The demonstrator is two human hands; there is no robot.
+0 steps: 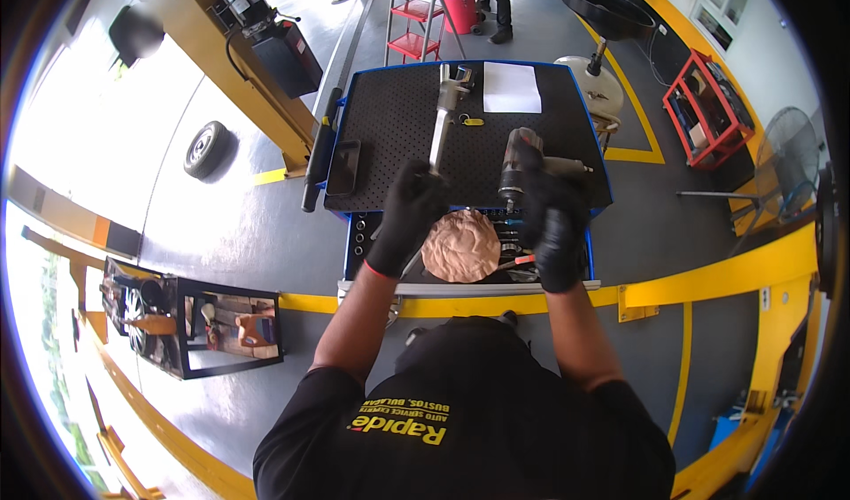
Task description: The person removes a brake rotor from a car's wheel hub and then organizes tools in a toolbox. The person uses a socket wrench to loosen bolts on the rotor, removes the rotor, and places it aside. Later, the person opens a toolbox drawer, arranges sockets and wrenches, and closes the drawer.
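Note:
My left hand [409, 212], in a black glove, is closed on the near end of a long silver tool [444, 110]. The tool's shaft points away over the dark perforated mat, and its thicker end is at the far side. My right hand [558, 221], also gloved in black, is over a grey air impact wrench [512, 177]. The wrench's grip passes behind the fingers and shows again on their right. Blur and overlap hide whether this hand grips it. Between my wrists, a round, crumpled brown thing [461, 246] covers part of an open tool drawer [412, 277].
The mat [390, 101] tops a blue-edged cart. It bears a white sheet [512, 88], a yellow tag [474, 122] and a black tray [343, 168]. A red step ladder [414, 26] and another person's legs [498, 4] are beyond. A black drain pan [606, 11] stands far right.

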